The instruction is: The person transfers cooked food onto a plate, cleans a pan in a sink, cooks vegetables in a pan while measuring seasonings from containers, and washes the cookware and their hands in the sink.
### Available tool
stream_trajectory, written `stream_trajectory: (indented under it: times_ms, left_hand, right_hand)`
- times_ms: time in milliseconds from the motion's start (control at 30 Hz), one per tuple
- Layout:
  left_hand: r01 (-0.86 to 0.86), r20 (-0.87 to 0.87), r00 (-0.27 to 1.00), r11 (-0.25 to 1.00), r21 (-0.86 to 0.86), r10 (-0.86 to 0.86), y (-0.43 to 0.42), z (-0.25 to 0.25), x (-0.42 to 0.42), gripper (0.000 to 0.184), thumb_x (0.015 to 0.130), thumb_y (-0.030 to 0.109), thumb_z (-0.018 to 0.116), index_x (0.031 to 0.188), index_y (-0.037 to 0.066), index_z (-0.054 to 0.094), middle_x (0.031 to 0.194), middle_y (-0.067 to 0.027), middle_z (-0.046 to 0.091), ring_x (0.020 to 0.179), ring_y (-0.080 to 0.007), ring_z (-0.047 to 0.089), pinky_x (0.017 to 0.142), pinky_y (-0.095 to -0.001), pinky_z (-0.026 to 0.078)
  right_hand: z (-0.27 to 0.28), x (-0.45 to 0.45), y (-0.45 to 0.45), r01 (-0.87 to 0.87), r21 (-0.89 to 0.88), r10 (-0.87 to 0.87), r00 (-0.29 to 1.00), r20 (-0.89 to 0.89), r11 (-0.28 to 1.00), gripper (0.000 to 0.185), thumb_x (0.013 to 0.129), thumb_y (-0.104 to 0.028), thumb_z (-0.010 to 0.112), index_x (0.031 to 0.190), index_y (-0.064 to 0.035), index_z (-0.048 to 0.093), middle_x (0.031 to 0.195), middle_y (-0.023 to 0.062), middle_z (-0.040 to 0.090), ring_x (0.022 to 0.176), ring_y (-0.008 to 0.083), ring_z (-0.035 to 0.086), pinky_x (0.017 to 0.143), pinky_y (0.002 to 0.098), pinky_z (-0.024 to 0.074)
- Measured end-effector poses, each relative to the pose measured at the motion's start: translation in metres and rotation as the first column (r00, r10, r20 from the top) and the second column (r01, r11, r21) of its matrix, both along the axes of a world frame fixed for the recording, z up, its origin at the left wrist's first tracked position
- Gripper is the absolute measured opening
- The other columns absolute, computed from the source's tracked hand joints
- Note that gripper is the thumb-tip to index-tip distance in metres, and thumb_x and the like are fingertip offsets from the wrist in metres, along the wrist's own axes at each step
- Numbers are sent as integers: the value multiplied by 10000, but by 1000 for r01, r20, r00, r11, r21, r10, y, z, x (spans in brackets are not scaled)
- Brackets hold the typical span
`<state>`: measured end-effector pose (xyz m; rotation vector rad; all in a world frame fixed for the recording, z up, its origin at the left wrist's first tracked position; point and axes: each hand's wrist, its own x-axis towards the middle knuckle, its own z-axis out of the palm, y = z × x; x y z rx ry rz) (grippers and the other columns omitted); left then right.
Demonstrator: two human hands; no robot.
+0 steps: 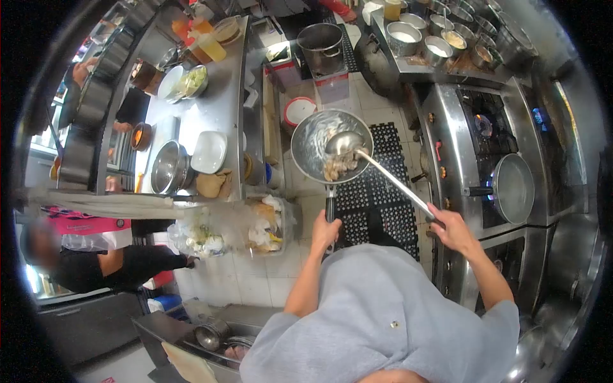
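Left hand (326,232), nearer pan, has fingers curled tight round its handle; right hand (451,228) fingers wrap ladle's end. One pan (314,143), straight ahead of left fingers, handle pointing back. One ladle (396,183), slanting forward-left into pan, bowl beside one food heap (341,166).
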<state>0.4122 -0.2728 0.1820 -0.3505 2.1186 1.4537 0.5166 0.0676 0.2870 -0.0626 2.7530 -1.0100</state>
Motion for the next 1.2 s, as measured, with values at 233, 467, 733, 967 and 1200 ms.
stream_trajectory:
  times_ms: [233, 467, 733, 967, 1200]
  left_hand:
    - [-36, -98, 994, 999, 24, 38, 29, -19, -29, 219, 778, 94, 563, 962, -12, 508, 606, -69, 559, 435, -151, 514, 412, -325, 424]
    - [-66, -11, 998, 996, 54, 67, 40, -9, 41, 216, 782, 125, 603, 948, 21, 511, 583, -54, 549, 430, -130, 507, 405, -301, 411]
    - [-158, -225, 962, 987, 17, 158, 48, -64, 75, 225, 761, 95, 591, 956, -1, 536, 627, -62, 570, 473, -161, 530, 459, -329, 446]
    - [-139, -101, 985, 990, 7, 139, 58, -3, 45, 182, 803, 75, 580, 952, 20, 492, 574, -24, 509, 438, -113, 495, 402, -290, 402]
    - [-113, -294, 948, 992, 52, 123, 35, -54, 44, 199, 802, 64, 582, 990, 30, 527, 585, -24, 522, 427, -122, 485, 403, -289, 396]
  right_hand:
    - [59, 6, -11, 216, -173, -131, 906, 403, 961, 563, 860, -107, 624, 1386, -86, 426, 869, 210, 639, 685, 237, 590, 721, 310, 477]
    - [43, -40, 39, 76, -145, -10, 910, 414, 986, 515, 852, -159, 629, 1343, -82, 492, 920, 184, 675, 724, 220, 631, 694, 340, 494]
    - [43, 27, 43, 100, -187, -25, 930, 367, 977, 530, 839, -165, 633, 1340, -71, 485, 895, 207, 657, 771, 273, 645, 762, 336, 484]
    - [50, -27, 37, 117, -148, -75, 963, 259, 982, 526, 845, -142, 628, 1342, -62, 473, 805, 192, 646, 703, 261, 630, 685, 333, 480]
    - [51, -5, 20, 84, -216, -22, 961, 275, 973, 550, 833, -89, 641, 1349, -43, 456, 876, 250, 632, 749, 283, 652, 713, 328, 486]
